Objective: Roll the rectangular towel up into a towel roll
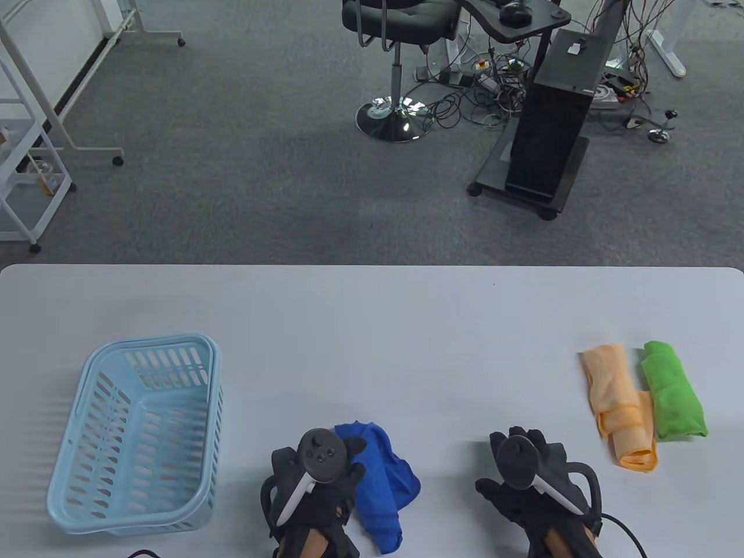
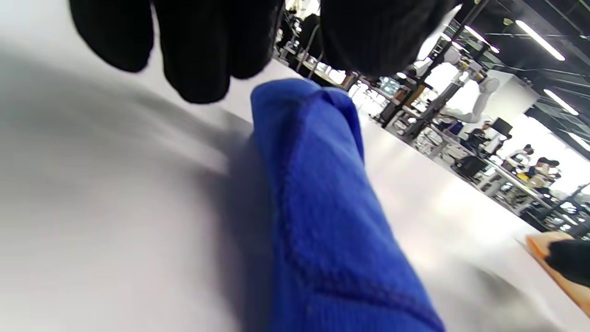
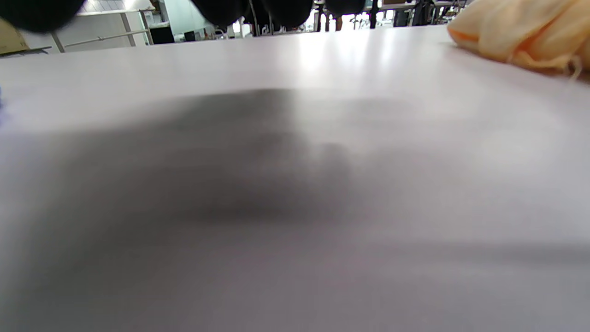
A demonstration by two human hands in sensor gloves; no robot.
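Observation:
A crumpled blue towel (image 1: 381,482) lies at the table's front edge, just right of my left hand (image 1: 347,452). The left hand's fingers reach over the towel's far end. In the left wrist view the towel (image 2: 322,207) runs along the table below the spread fingers (image 2: 203,50) and the thumb, which do not close on it. My right hand (image 1: 517,437) lies low over bare table with its fingers spread, holding nothing. Its fingertips (image 3: 286,7) show only at the top edge of the right wrist view.
A light blue plastic basket (image 1: 136,433) stands at the front left. A rolled orange towel (image 1: 619,407) and a rolled green towel (image 1: 674,401) lie side by side at the right. The orange towel also shows in the right wrist view (image 3: 521,32).

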